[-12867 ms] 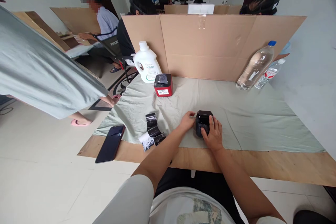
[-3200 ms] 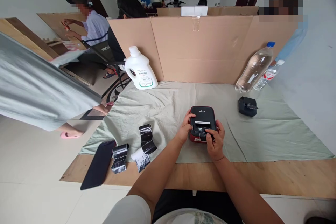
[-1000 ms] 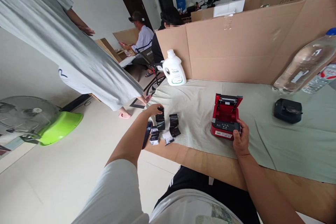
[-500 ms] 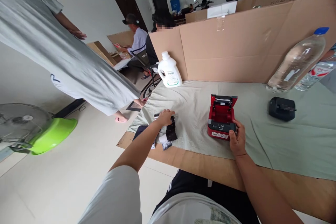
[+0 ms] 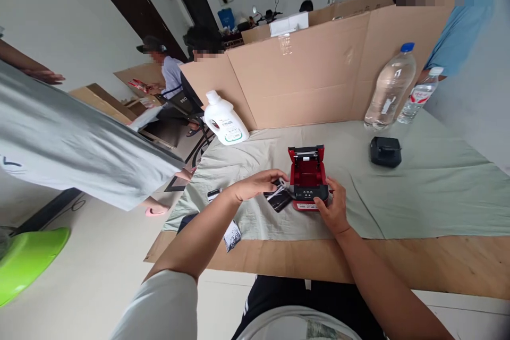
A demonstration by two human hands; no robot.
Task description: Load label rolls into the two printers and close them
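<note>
Left hand (image 5: 255,187) pinching a black roll of printer paper (image 5: 278,197) between thumb and fingertips, carried just at 9 o'clock of the red label printer (image 5: 307,178); right hand (image 5: 333,207) laid against the printer's front right corner at about 4 o'clock, fingers curled onto the casing, steadying rather than lifting.

Judged light and springy, that roll; thin glossy strip, likely slippery and quick to unwind or crease, so best taken across its wound body from both flat ends, not by the loose tail; white edge showing at the free end, dark printed face outward.

Printer compact and rigid; red shell, black button panel at the front, lid swung up and back to 12 o'clock, empty red bay exposed; probably light enough to skid on the cloth, hence best gripped low at the sides; hinge of the raised lid seemingly the weak spot.

Resting near table centre on a pale green cloth (image 5: 418,196); small black printer (image 5: 385,151) well apart at 2 o'clock; white detergent jug (image 5: 223,119) at 10 o'clock; two clear water bottles (image 5: 389,89) at 1 o'clock against the cardboard screen (image 5: 311,74); more curled paper strips (image 5: 231,234) at 8 o'clock by the plywood table (image 5: 438,260) edge.
</note>
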